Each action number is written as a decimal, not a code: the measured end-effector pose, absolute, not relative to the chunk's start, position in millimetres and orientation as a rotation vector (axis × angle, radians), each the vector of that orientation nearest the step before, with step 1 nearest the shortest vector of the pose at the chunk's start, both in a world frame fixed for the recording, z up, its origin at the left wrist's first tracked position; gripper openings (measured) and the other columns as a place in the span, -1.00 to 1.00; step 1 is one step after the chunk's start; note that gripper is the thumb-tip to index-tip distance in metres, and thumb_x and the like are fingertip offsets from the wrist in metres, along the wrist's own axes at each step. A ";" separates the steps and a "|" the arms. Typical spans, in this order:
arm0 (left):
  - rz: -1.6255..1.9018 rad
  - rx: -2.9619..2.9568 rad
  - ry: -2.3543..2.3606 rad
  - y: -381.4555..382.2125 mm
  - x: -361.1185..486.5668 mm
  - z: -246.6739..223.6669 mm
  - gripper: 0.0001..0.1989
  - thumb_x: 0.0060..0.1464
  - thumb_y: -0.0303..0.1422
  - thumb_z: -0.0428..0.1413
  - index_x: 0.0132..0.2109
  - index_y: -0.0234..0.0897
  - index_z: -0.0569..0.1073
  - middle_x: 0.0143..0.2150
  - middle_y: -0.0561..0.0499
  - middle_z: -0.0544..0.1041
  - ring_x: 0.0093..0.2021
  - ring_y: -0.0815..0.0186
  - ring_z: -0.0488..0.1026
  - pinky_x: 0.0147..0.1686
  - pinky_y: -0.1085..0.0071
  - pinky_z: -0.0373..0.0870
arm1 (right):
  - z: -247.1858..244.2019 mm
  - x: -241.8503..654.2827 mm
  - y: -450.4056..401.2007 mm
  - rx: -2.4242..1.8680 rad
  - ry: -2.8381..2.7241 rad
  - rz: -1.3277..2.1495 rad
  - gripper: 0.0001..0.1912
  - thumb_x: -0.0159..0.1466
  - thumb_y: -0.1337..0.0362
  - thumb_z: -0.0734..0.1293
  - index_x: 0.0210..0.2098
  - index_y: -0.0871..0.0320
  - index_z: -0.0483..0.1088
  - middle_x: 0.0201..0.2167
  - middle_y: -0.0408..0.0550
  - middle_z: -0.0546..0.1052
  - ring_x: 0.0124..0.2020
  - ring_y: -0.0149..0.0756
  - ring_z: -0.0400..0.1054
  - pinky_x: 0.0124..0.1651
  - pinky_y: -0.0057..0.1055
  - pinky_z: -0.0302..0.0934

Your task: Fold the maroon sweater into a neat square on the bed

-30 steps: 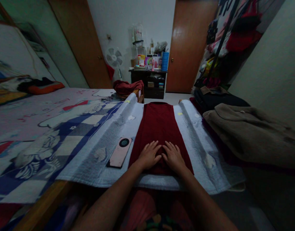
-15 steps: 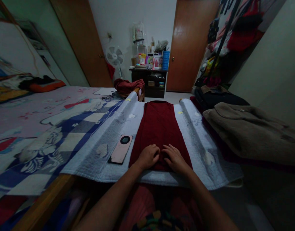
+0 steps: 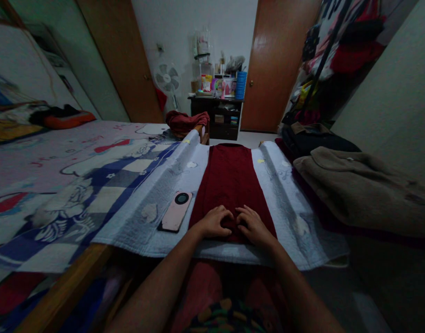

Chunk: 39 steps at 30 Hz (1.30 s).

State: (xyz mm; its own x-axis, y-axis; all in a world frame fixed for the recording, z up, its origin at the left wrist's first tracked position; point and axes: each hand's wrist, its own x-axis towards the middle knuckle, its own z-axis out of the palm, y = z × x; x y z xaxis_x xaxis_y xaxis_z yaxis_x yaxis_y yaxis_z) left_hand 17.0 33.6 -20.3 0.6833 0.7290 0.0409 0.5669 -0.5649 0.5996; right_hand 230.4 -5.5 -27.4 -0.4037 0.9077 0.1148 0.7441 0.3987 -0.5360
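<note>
Head view, red garment (image 3: 231,180) flat beneath left hand (image 3: 214,223) and right hand (image 3: 253,225)

nothing legible with certainty: in red lettering (image 3: 97,140) across the pink bed cover (image 3: 11,173) at left, too blurred to spell out; on the yellow-and-red packet (image 3: 206,83) at far centre, too small to read.

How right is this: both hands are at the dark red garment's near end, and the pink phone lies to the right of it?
Wrong side: the head view shows the pink phone lying to the left of the dark red garment. The left hand and right hand are indeed at its near end.
</note>
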 end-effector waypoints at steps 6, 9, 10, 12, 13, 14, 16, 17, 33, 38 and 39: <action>0.482 2.295 1.038 30.3 19.2 -21.6 -0.76 -0.02 -0.31 0.20 -0.14 -0.20 0.51 -0.14 0.02 0.44 -0.06 0.24 0.35 -0.01 0.34 0.25 | -31.6 232.4 -5.8 -1.381 -2.244 0.576 -0.89 0.17 0.39 0.27 -0.31 0.10 0.39 0.20 0.00 0.33 0.33 -0.14 -0.04 0.29 -0.01 -0.11; 0.505 2.246 0.986 30.4 18.3 -19.4 -0.80 0.05 -0.30 0.16 -0.14 -0.18 0.54 -0.15 0.02 0.47 -0.07 0.27 0.37 0.01 0.35 0.25 | -31.8 232.9 -6.1 -1.371 -2.204 0.575 -0.79 0.15 0.40 0.28 -0.21 0.09 0.38 0.18 0.00 0.34 0.32 -0.16 -0.01 0.29 -0.02 -0.10; 0.506 2.237 0.975 30.6 18.0 -18.5 -0.80 0.07 -0.30 0.15 -0.14 -0.17 0.55 -0.14 0.02 0.48 -0.06 0.27 0.37 0.02 0.34 0.24 | -31.4 232.9 -6.1 -1.367 -2.196 0.576 -0.74 0.15 0.40 0.28 -0.16 0.08 0.37 0.18 0.00 0.35 0.32 -0.16 0.00 0.29 -0.03 -0.09; 0.501 2.232 0.970 30.7 17.9 -16.9 -0.81 0.10 -0.30 0.12 -0.15 -0.17 0.56 -0.14 0.01 0.50 -0.06 0.27 0.37 0.03 0.34 0.23 | -30.2 233.0 -6.1 -1.362 -2.202 0.582 -0.69 0.16 0.39 0.28 -0.10 0.06 0.37 0.17 -0.03 0.35 0.32 -0.18 0.00 0.30 -0.03 -0.10; 0.497 2.235 0.976 30.5 18.0 -16.2 -0.81 0.10 -0.30 0.11 -0.15 -0.18 0.56 -0.15 0.01 0.50 -0.06 0.27 0.38 0.03 0.34 0.23 | -29.7 233.0 -5.9 -1.363 -2.212 0.585 -0.70 0.16 0.38 0.28 -0.10 0.05 0.39 0.18 -0.04 0.35 0.32 -0.18 0.00 0.30 -0.04 -0.11; 0.495 2.241 0.984 30.2 18.2 -15.7 -0.81 0.11 -0.30 0.10 -0.16 -0.18 0.56 -0.16 0.01 0.51 -0.07 0.27 0.38 0.02 0.34 0.24 | -29.3 233.0 -5.6 -1.368 -2.223 0.587 -0.73 0.17 0.37 0.28 -0.13 0.05 0.41 0.18 -0.05 0.35 0.32 -0.18 -0.01 0.31 -0.04 -0.12; 0.488 2.256 1.005 29.4 18.5 -15.2 -0.80 0.14 -0.29 0.08 -0.16 -0.18 0.56 -0.17 0.01 0.51 -0.09 0.28 0.38 0.01 0.34 0.24 | -28.8 232.9 -5.0 -1.384 -2.237 0.584 -0.79 0.18 0.35 0.28 -0.19 0.04 0.44 0.18 -0.06 0.34 0.32 -0.17 -0.01 0.31 -0.04 -0.12; 0.482 2.262 1.014 29.1 18.6 -15.1 -0.79 0.15 -0.28 0.06 -0.16 -0.18 0.56 -0.18 0.01 0.51 -0.10 0.28 0.38 0.01 0.34 0.24 | -28.6 232.7 -4.8 -1.391 -2.242 0.581 -0.81 0.18 0.35 0.28 -0.21 0.04 0.45 0.19 -0.07 0.34 0.32 -0.16 -0.02 0.31 -0.03 -0.12; 0.334 2.392 1.267 34.6 36.4 -22.5 -0.55 0.10 -0.24 0.11 0.14 -0.21 0.38 0.03 -0.10 0.50 0.03 0.13 0.42 0.04 0.26 0.30 | -20.9 232.8 14.9 -1.442 -2.106 0.593 -0.74 0.25 0.40 0.16 -0.15 0.13 0.41 -0.05 0.00 0.51 0.06 -0.24 0.33 0.16 -0.23 0.16; 0.340 2.439 1.304 33.7 36.7 -27.5 -0.54 0.11 -0.20 0.10 0.15 -0.19 0.37 -0.02 -0.10 0.50 -0.02 0.12 0.42 0.00 0.25 0.31 | -38.9 229.2 25.8 -1.550 -2.219 0.337 -0.52 0.26 0.38 0.16 0.18 0.14 0.25 0.27 0.05 0.25 0.33 -0.18 0.00 0.31 -0.05 -0.09; 0.350 2.441 1.311 33.5 36.5 -29.2 -0.54 0.11 -0.20 0.10 0.15 -0.19 0.37 -0.02 -0.10 0.49 -0.03 0.13 0.42 0.00 0.25 0.30 | -42.8 228.4 26.0 -1.575 -2.251 0.329 -0.51 0.27 0.36 0.16 0.20 0.12 0.24 0.29 0.04 0.21 0.34 -0.18 -0.04 0.32 -0.04 -0.12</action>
